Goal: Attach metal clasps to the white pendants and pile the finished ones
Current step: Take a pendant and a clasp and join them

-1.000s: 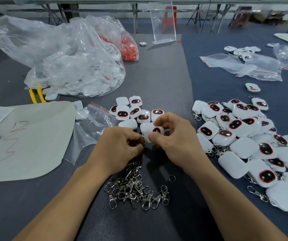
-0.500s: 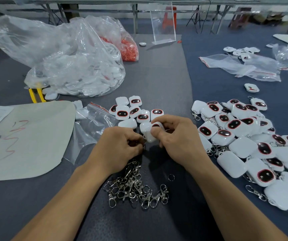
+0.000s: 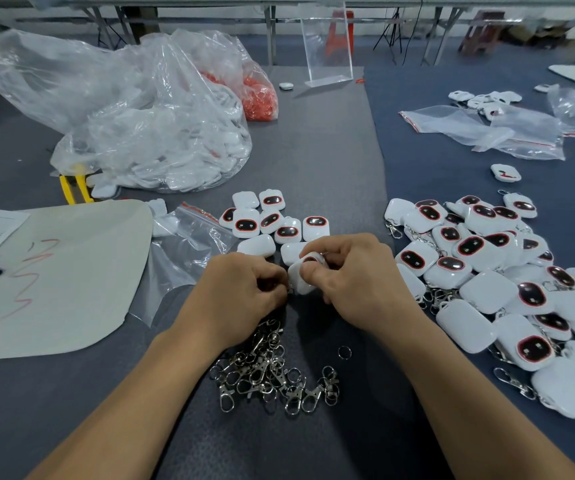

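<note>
1. The right hand (image 3: 352,271) is curled round a white pendant (image 3: 299,278), thumb across its near face and fingers behind it, holding it just over the grey table (image 3: 314,150), between the two hands
2. The left hand (image 3: 241,289) is closed tight, fingertips pinched at the pendant's left edge on what looks like a metal clasp (image 3: 290,290); the knuckles hide most of it
3. The pendant looks like a light, stiff plastic shell with a glossy skin, so probably slippery; it is best gripped across its flat faces, leaving the small loop at its edge free
4. The clasp is small and hard, and I judge it calls for a fingertip pinch at the ring end; it could easily slip or snag
5. The heap of spare clasps (image 3: 272,375) lies just near of the hands, with a loose split ring (image 3: 344,352) beside it
6. The bare pendants (image 3: 272,223) lie just beyond the hands, and the finished pile (image 3: 487,271) is close on the right
</note>
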Demonstrator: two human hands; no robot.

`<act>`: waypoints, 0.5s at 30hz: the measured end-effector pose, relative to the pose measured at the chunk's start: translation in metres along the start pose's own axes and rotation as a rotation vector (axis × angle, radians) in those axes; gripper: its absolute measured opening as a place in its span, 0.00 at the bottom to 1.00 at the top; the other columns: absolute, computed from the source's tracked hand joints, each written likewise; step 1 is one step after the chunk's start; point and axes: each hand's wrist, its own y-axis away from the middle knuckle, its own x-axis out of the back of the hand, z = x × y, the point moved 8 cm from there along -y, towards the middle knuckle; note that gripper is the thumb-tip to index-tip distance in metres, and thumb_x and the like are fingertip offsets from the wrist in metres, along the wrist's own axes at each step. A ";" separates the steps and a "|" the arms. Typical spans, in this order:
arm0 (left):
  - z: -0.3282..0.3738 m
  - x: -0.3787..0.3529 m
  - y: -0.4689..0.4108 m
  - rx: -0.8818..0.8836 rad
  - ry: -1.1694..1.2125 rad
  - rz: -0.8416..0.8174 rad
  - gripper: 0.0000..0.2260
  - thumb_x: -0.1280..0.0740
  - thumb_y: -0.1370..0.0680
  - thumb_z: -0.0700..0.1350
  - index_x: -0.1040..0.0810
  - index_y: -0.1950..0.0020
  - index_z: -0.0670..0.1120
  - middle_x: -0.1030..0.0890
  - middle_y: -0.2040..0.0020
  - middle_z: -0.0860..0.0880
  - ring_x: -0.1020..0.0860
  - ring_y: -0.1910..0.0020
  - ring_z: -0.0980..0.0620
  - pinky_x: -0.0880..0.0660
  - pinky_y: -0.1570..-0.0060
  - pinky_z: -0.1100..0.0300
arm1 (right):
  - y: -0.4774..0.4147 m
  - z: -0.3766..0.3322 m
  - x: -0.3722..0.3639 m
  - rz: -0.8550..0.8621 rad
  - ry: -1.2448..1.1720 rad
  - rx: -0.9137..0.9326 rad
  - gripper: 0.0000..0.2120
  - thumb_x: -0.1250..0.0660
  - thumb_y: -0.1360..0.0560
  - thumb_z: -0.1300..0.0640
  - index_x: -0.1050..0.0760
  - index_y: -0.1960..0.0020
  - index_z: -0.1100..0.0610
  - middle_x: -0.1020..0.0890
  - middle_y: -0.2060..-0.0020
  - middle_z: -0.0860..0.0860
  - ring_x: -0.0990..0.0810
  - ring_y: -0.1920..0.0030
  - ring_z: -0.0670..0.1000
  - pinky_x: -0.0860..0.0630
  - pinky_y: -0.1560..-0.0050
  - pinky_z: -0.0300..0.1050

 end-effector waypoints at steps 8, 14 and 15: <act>-0.003 0.003 0.004 0.036 -0.059 0.064 0.04 0.25 0.30 0.45 0.15 0.60 0.54 0.23 0.70 0.56 0.26 0.66 0.57 0.34 0.67 0.67 | 0.005 0.007 -0.012 -0.013 -0.083 -0.081 0.02 0.27 0.28 0.53 0.17 0.60 0.49 0.17 0.73 0.47 0.20 0.75 0.47 0.24 0.71 0.40; 0.007 0.015 0.009 -0.001 -0.085 0.217 0.02 0.27 0.32 0.47 0.18 0.65 0.53 0.26 0.70 0.55 0.28 0.67 0.57 0.34 0.67 0.64 | 0.001 0.021 -0.024 -0.062 -0.440 -0.271 0.07 0.29 0.25 0.62 0.18 0.62 0.58 0.19 0.74 0.58 0.29 0.77 0.54 0.33 0.77 0.40; 0.008 0.017 0.010 -0.005 -0.041 0.248 0.01 0.28 0.33 0.47 0.18 0.64 0.54 0.25 0.70 0.56 0.27 0.68 0.58 0.34 0.67 0.67 | 0.001 0.021 -0.024 -0.072 -0.487 -0.287 0.07 0.30 0.25 0.63 0.18 0.62 0.59 0.20 0.74 0.58 0.30 0.76 0.54 0.33 0.78 0.40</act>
